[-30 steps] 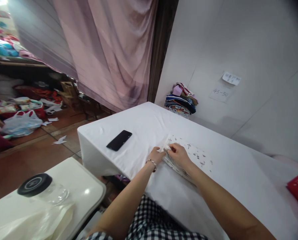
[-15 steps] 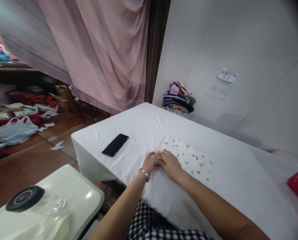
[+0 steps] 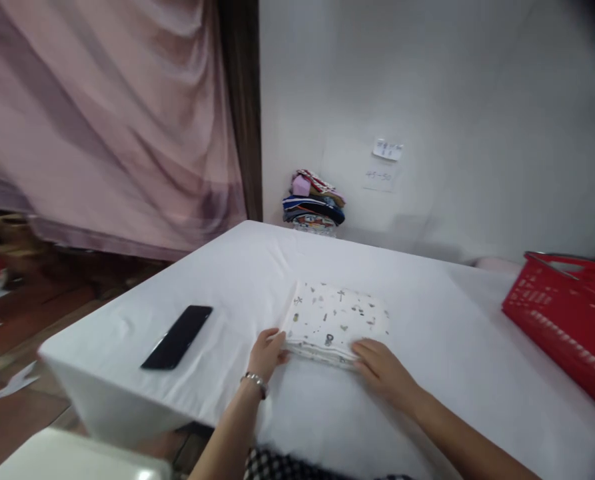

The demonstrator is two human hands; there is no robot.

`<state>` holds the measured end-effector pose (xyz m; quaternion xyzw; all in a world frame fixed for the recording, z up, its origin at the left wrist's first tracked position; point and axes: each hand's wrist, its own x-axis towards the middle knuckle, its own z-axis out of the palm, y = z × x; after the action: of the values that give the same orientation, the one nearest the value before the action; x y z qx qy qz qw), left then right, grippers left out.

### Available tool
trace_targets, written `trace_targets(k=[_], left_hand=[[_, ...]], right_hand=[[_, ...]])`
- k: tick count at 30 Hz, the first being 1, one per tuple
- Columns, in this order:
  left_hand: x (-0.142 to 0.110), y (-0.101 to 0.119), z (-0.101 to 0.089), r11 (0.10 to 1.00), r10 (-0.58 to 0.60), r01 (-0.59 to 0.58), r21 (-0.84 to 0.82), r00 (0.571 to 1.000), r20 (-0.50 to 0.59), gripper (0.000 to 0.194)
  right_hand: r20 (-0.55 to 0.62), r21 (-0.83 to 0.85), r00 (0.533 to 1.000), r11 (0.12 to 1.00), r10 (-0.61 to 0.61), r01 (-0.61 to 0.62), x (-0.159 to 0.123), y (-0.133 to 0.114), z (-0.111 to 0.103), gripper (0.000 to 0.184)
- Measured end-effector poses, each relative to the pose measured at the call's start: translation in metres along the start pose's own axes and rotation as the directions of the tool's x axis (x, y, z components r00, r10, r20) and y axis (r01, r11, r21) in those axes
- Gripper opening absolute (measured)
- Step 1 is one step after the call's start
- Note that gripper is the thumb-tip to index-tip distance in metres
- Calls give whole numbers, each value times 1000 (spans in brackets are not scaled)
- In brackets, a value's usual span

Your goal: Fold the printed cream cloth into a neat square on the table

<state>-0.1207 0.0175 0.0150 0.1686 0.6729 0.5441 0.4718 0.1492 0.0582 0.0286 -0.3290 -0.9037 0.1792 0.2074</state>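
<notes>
A folded white cloth [image 3: 334, 317] with small dark prints lies flat on the white-covered table [image 3: 427, 373]. My left hand [image 3: 267, 353], with a bracelet at the wrist, rests at the cloth's near left corner, fingers curled onto its edge. My right hand [image 3: 384, 367] lies at the near right edge, fingers bent against the folded layers. Both hands touch the cloth, which stays on the table.
A black phone [image 3: 178, 337] lies left of the cloth near the table's left edge. A red plastic basket [image 3: 562, 313] stands at the right. Folded clothes are piled [image 3: 312, 200] against the white wall at the back. A pink curtain [image 3: 102, 120] hangs at left.
The view has swung to the right, bringing the red basket in. My hands have moved apart, from together at the cloth's left corner to its two near corners. The cloth now looks squarely folded.
</notes>
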Motion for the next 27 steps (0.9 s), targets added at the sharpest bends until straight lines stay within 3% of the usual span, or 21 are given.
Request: trace_targets(k=[4, 7, 9, 13, 16, 19, 22, 24, 27], left_hand=[[6, -2, -3, 998, 53, -53, 16, 998, 16, 24], [7, -1, -3, 996, 79, -80, 39, 996, 30, 26], [6, 1, -3, 993, 90, -92, 70, 995, 36, 25], [5, 5, -4, 993, 75, -78, 85, 996, 38, 21], [4, 5, -5, 994, 69, -72, 83, 997, 40, 23], [4, 2, -6, 995, 65, -67, 69, 997, 34, 24], [5, 0, -8, 997, 66, -67, 39, 997, 31, 22], [4, 0, -8, 998, 62, -64, 28, 997, 45, 21], [2, 1, -8, 998, 56, -57, 25, 997, 55, 22]], right_hand=[[-104, 21, 966, 971, 237, -236, -64, 38, -18, 34], [-140, 177, 892, 897, 430, -405, -92, 47, -24, 28], [-157, 306, 822, 819, 547, -486, -96, 51, -25, 29], [-88, 529, 667, 602, 740, -598, -72, 69, -21, 37], [-5, 613, 662, 525, 750, -590, -37, 89, -20, 49], [46, 652, 616, 444, 786, -615, 2, 102, -26, 62], [102, 727, 541, 308, 835, -614, 33, 109, -32, 71], [143, 760, 505, 232, 851, -607, 46, 113, -34, 75], [191, 774, 497, 181, 847, -607, 54, 118, -33, 70]])
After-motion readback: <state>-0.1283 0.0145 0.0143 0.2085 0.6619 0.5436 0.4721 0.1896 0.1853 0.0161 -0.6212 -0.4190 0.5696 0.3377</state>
